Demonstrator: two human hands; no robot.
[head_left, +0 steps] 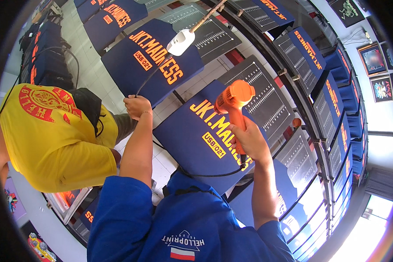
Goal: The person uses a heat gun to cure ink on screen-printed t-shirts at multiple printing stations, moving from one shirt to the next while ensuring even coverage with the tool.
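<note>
The heat gun point(232, 99) points down at the near navy shirt point(196, 139) on its pallet; held too long over one spot, it could scorch the orange print. Its cord point(205, 174) could snag. The right hand point(250, 140) has its grip wrapped fully round the handle. The left hand point(137, 106) is closed, pinching the edge of the far shirt point(153, 61).
</note>
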